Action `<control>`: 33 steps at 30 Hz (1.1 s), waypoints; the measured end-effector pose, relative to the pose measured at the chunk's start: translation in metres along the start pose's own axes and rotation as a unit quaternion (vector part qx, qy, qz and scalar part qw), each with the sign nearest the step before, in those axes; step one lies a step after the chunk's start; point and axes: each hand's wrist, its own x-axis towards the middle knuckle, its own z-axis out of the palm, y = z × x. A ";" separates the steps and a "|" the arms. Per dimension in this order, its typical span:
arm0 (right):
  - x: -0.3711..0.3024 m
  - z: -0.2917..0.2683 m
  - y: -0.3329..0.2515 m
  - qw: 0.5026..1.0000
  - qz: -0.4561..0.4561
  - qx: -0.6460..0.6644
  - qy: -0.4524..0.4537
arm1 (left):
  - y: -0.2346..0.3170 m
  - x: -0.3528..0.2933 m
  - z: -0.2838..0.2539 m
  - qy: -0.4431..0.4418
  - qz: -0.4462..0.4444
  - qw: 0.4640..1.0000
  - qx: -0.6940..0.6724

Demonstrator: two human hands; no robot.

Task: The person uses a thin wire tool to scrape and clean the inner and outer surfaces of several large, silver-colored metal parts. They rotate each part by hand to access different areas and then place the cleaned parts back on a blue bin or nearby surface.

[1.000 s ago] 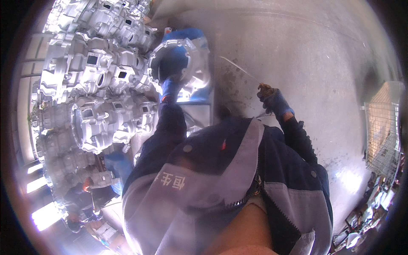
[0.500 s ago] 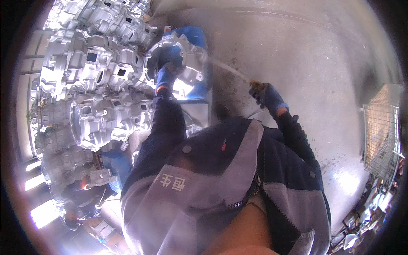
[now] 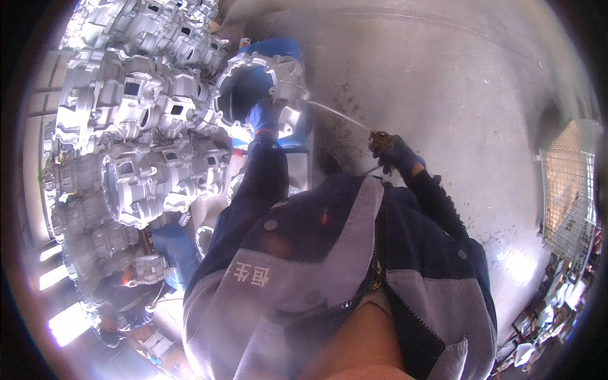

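Note:
A silvery cast metal housing (image 3: 290, 75) with a wide round opening stands on a blue support (image 3: 278, 45). My left hand (image 3: 263, 119), in a blue glove, lies against the lower right of the opening's rim; its fingers are too blurred to tell their grip. To the right, my gloved right hand (image 3: 398, 155) is closed around a brownish hand tool (image 3: 379, 140). From this tool a thin, pale, rod-like line (image 3: 339, 114) runs up and left to the side of the housing. A thin hose (image 3: 375, 170) curves below that hand.
Several similar castings (image 3: 136, 95) are stacked along my left. Below them are a blue container (image 3: 172, 250) and another person (image 3: 120, 297) at work near a casting. At the far right stands a wire mesh cage (image 3: 568, 190), with mixed scrap (image 3: 557, 310) below it.
The pale line, broad and smeared before, now looks thin and sharp. My left hand has moved slightly right and down along the rim. My right hand sits slightly lower.

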 end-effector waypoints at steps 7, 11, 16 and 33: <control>0.011 0.023 -0.008 0.995 -0.103 0.012 -0.010 | 0.005 0.004 -0.009 -0.032 -0.005 0.999 -0.013; 0.011 0.017 -0.011 1.000 -0.001 0.022 -0.012 | 0.007 -0.001 -0.013 -0.035 0.006 0.999 0.001; 0.018 0.021 -0.021 0.998 0.040 0.043 -0.013 | -0.015 0.010 0.005 -0.022 0.015 0.998 -0.062; -0.015 0.087 -0.159 0.750 -0.337 -0.569 0.018 | -0.148 -0.230 0.084 0.300 -0.394 0.824 -0.275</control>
